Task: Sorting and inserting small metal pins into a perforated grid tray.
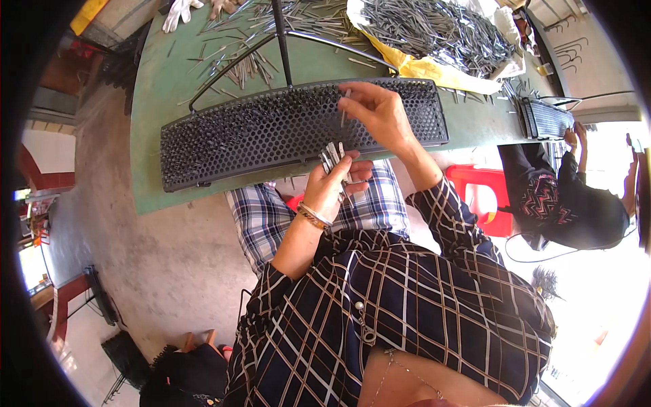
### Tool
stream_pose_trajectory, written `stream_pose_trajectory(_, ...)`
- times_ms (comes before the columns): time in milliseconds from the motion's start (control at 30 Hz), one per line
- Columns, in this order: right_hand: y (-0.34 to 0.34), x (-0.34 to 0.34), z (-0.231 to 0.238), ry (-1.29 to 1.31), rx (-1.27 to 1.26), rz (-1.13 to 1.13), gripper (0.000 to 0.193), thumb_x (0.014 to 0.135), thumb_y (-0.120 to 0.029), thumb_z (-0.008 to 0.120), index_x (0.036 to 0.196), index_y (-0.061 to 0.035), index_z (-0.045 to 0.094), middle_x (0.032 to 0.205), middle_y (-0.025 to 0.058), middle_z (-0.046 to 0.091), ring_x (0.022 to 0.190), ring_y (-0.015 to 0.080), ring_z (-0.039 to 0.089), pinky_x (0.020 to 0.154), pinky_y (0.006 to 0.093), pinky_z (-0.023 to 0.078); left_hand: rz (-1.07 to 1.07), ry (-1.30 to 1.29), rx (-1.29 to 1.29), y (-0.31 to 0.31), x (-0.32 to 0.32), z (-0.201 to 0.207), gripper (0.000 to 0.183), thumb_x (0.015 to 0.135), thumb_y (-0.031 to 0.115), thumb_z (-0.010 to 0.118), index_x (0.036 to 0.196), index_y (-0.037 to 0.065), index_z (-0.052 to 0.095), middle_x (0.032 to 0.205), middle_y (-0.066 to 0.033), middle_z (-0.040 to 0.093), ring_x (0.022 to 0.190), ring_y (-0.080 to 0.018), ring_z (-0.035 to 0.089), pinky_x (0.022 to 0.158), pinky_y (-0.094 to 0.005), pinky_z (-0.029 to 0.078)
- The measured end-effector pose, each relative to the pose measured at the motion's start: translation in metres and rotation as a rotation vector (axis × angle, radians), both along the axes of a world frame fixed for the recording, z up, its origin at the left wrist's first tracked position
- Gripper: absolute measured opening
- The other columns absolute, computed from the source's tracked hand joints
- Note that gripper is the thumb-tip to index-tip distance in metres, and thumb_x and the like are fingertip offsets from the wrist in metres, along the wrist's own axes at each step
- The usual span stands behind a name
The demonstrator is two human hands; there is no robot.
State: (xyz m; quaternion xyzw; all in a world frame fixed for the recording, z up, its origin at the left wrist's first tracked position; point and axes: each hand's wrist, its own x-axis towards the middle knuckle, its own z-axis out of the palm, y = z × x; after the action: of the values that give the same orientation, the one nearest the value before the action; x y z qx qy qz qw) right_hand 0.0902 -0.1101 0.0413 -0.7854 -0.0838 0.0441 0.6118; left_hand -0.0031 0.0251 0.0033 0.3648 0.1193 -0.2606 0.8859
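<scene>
A long black perforated rack (261,146) lies along the near edge of the green table. Thin dark pieces stand in many of its holes, densest toward its left and far side. My left hand (324,188) is closed round a small bundle of thin metal strips (331,157), just off the rack's near edge. Over the rack, right of its middle, my right hand (385,119) pinches a single slim metal strip (344,117) between thumb and fingers. The strip points down; I cannot tell whether its tip touches a hole.
A big heap of metal strips (434,34) lies on white and yellow sacking at the back. Loose strips (247,68) scatter across the green table (154,88). A black metal frame (281,41) rises behind the rack. To the right, another person (569,203) works at a similar rack (546,119).
</scene>
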Motion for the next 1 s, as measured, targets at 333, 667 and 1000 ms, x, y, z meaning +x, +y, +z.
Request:
stream_pose_trajectory(333, 0.022, 0.022, -0.023, -0.612, -0.379, -0.068, 0.024, 0.077, -0.017, 0.068, 0.099, -0.0068, 0.065, 0.08, 0.0085, 0.065, 0.075, 0.025, 0.059, 0.073, 0.0352, 0.046, -0.028, 0.084, -0.049, 0.001, 0.0, -0.009, 0.025, 0.093, 0.017, 0.05, 0.11, -0.001, 0.052, 0.104, -0.0192, 0.062, 0.088, -0.0207, 0.064, 0.073, -0.0308, 0.055)
stream_pose_trajectory(667, 0.013, 0.015, -0.019, -0.878, -0.642, -0.039, 0.021, 0.074, -0.015, 0.069, 0.094, -0.007, 0.067, 0.1, 0.0085, 0.062, 0.087, 0.0265, 0.056, 0.08, 0.0346, 0.044, -0.078, 0.13, -0.095, 0.01, -0.002, -0.015, 0.025, 0.094, 0.022, 0.048, 0.112, 0.004, 0.05, 0.107, -0.0187, 0.06, 0.092, -0.024, 0.063, 0.075, -0.0366, 0.055)
stream_pose_trajectory(1000, -0.011, -0.032, 0.001, 0.151, -0.141, 0.226, 0.027, 0.076, -0.022, 0.073, 0.088, 0.001, 0.069, 0.076, 0.0102, 0.067, 0.067, 0.012, 0.061, 0.06, 0.0256, 0.049, -0.024, -0.037, -0.053, 0.004, -0.001, -0.002, 0.029, 0.095, 0.023, 0.048, 0.116, 0.003, 0.05, 0.108, -0.0168, 0.061, 0.093, -0.0231, 0.063, 0.075, -0.0351, 0.055)
